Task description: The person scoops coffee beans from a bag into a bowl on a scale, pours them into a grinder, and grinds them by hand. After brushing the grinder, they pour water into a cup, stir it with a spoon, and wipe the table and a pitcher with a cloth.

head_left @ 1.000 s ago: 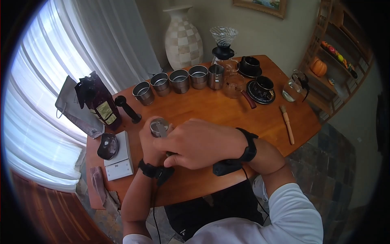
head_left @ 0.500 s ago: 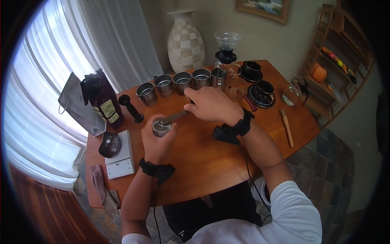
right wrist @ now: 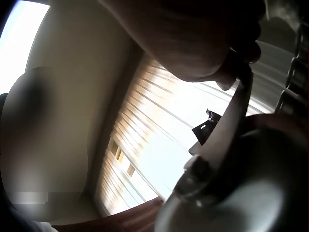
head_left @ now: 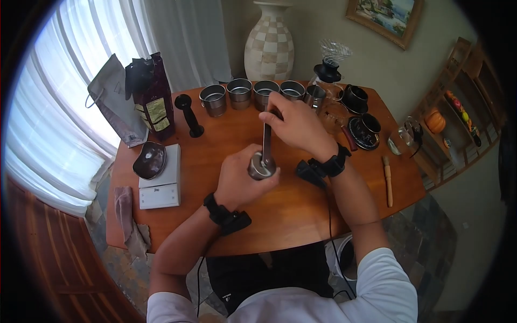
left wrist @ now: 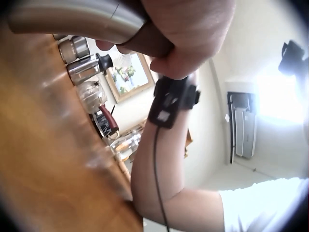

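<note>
In the head view my left hand (head_left: 239, 176) wraps round a metal hand coffee grinder (head_left: 256, 171) above the table, thumb along its near side. From the grinder's top a flat crank (head_left: 267, 141) points away from me. My right hand (head_left: 301, 128) grips the crank's far end; its fingers hide the knob. The left wrist view shows the grinder's smooth metal side (left wrist: 72, 20) close up, with a hand at it. In the right wrist view the crank arm (right wrist: 228, 126) runs from the grinder's shiny top (right wrist: 227, 208) up to the dark, shaded fingers.
Several steel cups (head_left: 239, 97) line the table's back beside a steel pitcher (head_left: 315, 98). Left are a coffee bag (head_left: 153, 102), a black tamper-like tool (head_left: 189, 118), and a dark dish (head_left: 149, 160) on a white scale (head_left: 160, 188). Right are black cups (head_left: 369, 125) and a brush (head_left: 388, 183).
My right hand has swung from over my left wrist to the grinder's far side, turning the crank with it. The left hand has kept its hold, and the head view has shifted.
</note>
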Tool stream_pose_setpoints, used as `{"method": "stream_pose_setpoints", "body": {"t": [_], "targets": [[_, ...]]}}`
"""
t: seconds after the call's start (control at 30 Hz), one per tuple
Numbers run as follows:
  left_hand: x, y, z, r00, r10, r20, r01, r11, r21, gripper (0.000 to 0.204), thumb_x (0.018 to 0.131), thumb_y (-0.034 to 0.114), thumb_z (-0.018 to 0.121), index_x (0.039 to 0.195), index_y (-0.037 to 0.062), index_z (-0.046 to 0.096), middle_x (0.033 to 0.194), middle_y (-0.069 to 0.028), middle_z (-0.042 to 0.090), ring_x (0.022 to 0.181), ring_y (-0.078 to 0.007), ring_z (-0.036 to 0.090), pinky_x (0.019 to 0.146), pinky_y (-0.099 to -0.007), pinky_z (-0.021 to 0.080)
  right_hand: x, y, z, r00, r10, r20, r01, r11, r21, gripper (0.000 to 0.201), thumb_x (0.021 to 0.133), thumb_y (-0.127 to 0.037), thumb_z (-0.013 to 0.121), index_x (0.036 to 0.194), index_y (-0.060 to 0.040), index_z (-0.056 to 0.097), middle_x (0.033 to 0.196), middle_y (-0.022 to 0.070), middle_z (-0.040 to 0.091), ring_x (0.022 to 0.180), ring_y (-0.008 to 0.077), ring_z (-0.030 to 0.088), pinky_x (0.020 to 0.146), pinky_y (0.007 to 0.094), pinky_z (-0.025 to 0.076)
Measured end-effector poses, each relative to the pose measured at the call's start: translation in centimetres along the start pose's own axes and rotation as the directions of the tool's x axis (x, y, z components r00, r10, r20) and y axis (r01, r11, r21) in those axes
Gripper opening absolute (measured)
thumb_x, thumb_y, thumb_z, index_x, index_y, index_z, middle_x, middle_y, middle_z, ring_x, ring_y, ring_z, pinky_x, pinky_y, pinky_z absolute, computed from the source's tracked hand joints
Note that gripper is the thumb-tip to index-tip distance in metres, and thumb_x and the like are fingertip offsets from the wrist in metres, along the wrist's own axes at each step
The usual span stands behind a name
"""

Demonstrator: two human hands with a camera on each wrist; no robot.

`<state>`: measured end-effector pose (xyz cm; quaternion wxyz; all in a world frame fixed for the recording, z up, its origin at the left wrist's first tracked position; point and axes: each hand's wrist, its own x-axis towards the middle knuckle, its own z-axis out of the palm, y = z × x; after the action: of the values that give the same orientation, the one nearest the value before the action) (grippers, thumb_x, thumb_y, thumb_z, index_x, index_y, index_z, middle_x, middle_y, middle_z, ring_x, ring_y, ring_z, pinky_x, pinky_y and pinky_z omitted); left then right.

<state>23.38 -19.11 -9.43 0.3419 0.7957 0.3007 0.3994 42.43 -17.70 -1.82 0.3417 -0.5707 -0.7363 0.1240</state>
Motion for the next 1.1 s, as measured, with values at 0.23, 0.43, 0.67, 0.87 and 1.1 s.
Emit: {"method": "stream_pose_setpoints", "body": {"t": [0.23,0.43,0.67,0.87,1.1], "targets": [[1.9,-3.4,-3.2,0.935,-0.101,-0.341,0.081,0.994,-0.072,0.032,0.084,0.016,0.081,0.106,0.0002,0.064,0.085,-0.0011,0.068,0.078,-0.0085,0.064,0.069,-0.0278,0.052,-4.2,-5.9,-2.7,0.876,-0.263,0.405,0.273,0.961,0.035,0.023,0.094,-0.025,0.069,0.098,-0.0059,0.058,0.082,0.0176,0.068,0.082,0.0429,0.067,0.071,0.0525,0.050],[0.2,0.3,2.0,0.821,0.558,-0.120,-0.533,0.824,0.193,0.038,0.077,0.023,0.086,0.103,0.0039,0.065,0.083,-0.0037,0.069,0.074,-0.0146,0.066,0.070,-0.0331,0.054,-4.1,-6.7,-0.1,0.896,-0.426,0.126,0.408,0.901,0.147,0.021,0.093,-0.023,0.070,0.099,-0.0067,0.058,0.083,0.0171,0.067,0.078,0.0425,0.066,0.070,0.0521,0.050],[0.9,-1.3,-1.4,0.963,-0.108,-0.247,0.048,0.970,-0.237,0.027,0.080,0.010,0.079,0.101,0.0014,0.064,0.081,0.0002,0.068,0.072,-0.0078,0.063,0.068,-0.0256,0.053,-0.5,-0.3,-1.4,0.994,0.103,0.048,-0.086,0.957,-0.276,0.024,0.095,-0.028,0.067,0.099,-0.0062,0.058,0.076,0.0194,0.067,0.079,0.0426,0.067,0.068,0.0532,0.048],[1.4,-2.9,-2.1,0.939,-0.243,-0.243,0.210,0.965,-0.154,0.034,0.078,0.018,0.085,0.102,0.0026,0.067,0.082,-0.0101,0.073,0.072,-0.0169,0.071,0.070,-0.0320,0.056,-4.6,-6.9,-2.0,0.815,-0.363,0.452,0.342,0.931,0.129,0.024,0.094,-0.028,0.070,0.100,-0.0079,0.059,0.086,0.0158,0.070,0.083,0.0404,0.068,0.071,0.0506,0.050],[-1.0,-0.9,2.5,0.960,0.278,-0.029,-0.278,0.960,0.001,0.040,0.077,0.024,0.085,0.106,0.0041,0.067,0.083,-0.0054,0.072,0.078,-0.0197,0.072,0.071,-0.0350,0.056,-3.2,-6.4,1.0,0.969,-0.242,0.051,0.232,0.960,0.154,0.024,0.094,-0.026,0.071,0.102,-0.0078,0.058,0.085,0.0157,0.070,0.081,0.0404,0.068,0.069,0.0488,0.050]]}}
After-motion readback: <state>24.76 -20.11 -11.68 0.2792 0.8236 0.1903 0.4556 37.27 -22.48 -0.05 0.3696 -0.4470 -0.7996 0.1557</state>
